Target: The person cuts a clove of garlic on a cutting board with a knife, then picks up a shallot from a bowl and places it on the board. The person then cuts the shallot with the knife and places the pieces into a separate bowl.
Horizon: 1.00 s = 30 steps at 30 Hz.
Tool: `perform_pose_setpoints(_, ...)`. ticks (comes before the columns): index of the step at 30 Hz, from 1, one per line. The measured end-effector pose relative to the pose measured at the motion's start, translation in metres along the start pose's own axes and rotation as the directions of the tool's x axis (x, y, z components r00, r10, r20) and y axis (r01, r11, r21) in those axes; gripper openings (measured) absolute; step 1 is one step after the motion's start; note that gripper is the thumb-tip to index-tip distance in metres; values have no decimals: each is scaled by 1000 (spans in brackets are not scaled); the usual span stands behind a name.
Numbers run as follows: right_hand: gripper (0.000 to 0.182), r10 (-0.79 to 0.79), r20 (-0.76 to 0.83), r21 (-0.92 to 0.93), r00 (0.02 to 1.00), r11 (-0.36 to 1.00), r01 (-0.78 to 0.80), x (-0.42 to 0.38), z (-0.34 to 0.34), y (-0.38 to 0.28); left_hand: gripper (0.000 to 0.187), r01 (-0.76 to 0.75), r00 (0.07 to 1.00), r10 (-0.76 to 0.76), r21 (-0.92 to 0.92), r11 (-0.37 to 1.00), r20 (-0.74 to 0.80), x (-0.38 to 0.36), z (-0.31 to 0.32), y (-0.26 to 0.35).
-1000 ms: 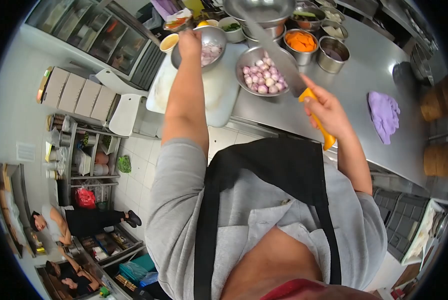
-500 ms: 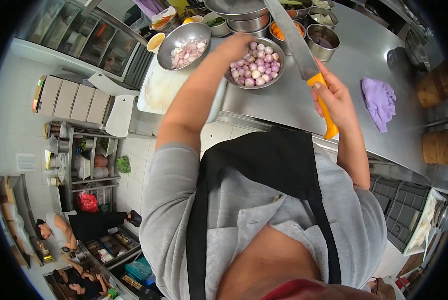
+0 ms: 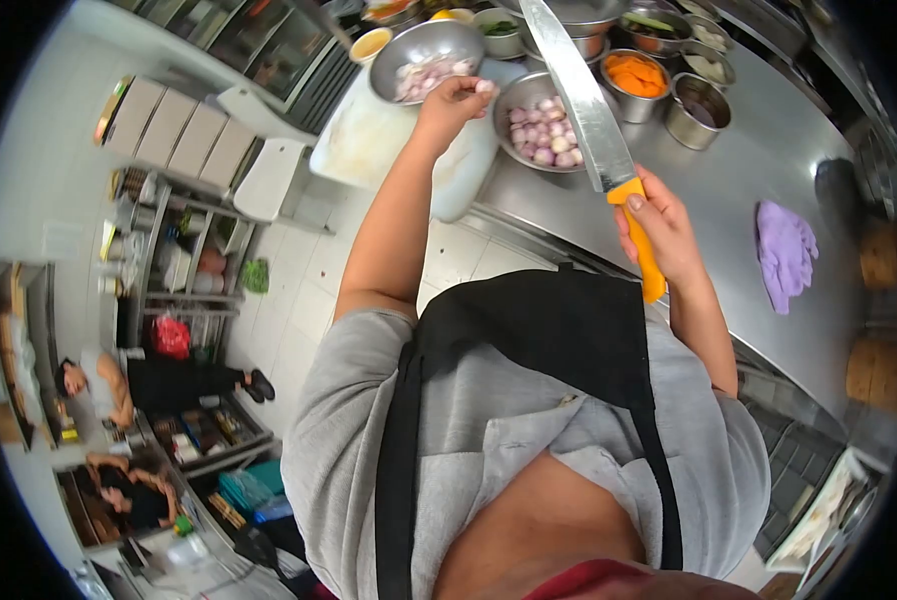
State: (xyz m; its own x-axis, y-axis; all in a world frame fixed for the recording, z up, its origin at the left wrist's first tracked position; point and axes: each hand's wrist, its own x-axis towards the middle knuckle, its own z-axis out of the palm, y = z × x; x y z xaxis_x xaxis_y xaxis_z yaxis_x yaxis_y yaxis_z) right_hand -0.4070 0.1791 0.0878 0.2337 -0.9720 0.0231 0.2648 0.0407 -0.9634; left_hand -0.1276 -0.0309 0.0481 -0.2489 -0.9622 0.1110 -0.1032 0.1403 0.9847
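Note:
My left hand (image 3: pixel 456 107) pinches a small peeled shallot (image 3: pixel 485 87) above the white cutting board (image 3: pixel 364 137). Just beyond it, a metal bowl (image 3: pixel 387 60) holds sliced shallots (image 3: pixel 431 78). To its right, whole peeled shallots (image 3: pixel 546 137) fill part of another metal bowl (image 3: pixel 507 100). My right hand (image 3: pixel 661 228) is closed round the yellow handle of a large knife (image 3: pixel 584 100). The blade points up and away, over the right edge of the shallot bowl.
Metal containers crowd the back of the steel counter (image 3: pixel 759 150), one with orange slices (image 3: pixel 636 75). A purple glove (image 3: pixel 786 255) lies at the right. A white chair (image 3: pixel 269 180) stands left of the counter. Other people (image 3: pixel 159 390) are at the lower left.
My left hand has moved back from the whole shallots toward the board, now with one shallot in its fingers. My right hand keeps the knife raised. The view has shifted.

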Motion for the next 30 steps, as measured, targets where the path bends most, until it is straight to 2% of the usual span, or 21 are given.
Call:
perform_pose_setpoints(1,41,59,67,106,996,992,-66,5,3,5,32,60,997,-63,-86,994,-33,-13,-14,-2)
perform_pose_setpoints(2,41,70,98,105,993,991,-81,12,7,12,37,88,992,-106,-223,971,-67,-26,-25,-3)
perform_pose_setpoints(3,38,79,117,53,990,995,-85,20,11,19,37,89,989,-113,-224,970,-98,-36,-36,-6)
perform_pose_setpoints(5,34,98,160,-2,982,995,-99,29,24,29,35,67,987,-119,-392,918,-108,-57,-56,-14)
perform_pose_setpoints(8,41,235,117,-465,965,872,-156,42,50,37,32,83,970,-169,-415,906,-175,-81,-74,-23)
perform_pose_setpoints(9,41,245,135,-470,960,869,-155,47,55,45,32,79,965,-175,-419,905,-195,-88,-78,-26)
perform_pose_setpoints(11,42,173,192,-663,966,748,-2,55,65,65,32,152,939,-268,-437,887,-218,-99,-83,-29)
perform_pose_setpoints(12,42,218,197,-734,956,680,-4,58,70,68,32,147,933,-273,-443,884,-235,-104,-84,-31)
perform_pose_setpoints(15,42,219,251,-729,943,683,36,64,81,81,32,230,875,-368,-400,887,-314,-111,-89,-40)
perform_pose_setpoints(17,42,174,269,-747,947,658,91,69,85,87,31,362,823,-401,-172,916,-402,-110,-93,-48)
perform_pose_setpoints(18,42,124,283,-762,951,631,144,71,87,90,31,363,821,-404,-177,915,-404,-110,-94,-52)
perform_pose_setpoints(20,42,137,288,-780,948,608,149,79,90,96,29,265,812,-281,-106,958,-512,-108,-95,-60)
perform_pose_setpoints(21,42,148,290,-796,945,586,153,82,91,97,29,266,811,-282,-107,958,-512,-107,-97,-63)
perform_pose_setpoints(23,43,161,283,-815,946,561,148,86,96,95,29,341,822,-387,-183,922,-418,-105,-100,-66)
perform_pose_setpoints(26,43,171,274,-829,946,540,143,89,100,97,27,378,772,-433,-212,901,-464,-105,-96,-63)
perform_pose_setpoints(30,44,157,290,-819,944,551,160,94,96,105,24,416,782,-418,-112,902,-462,-102,-98,-63)
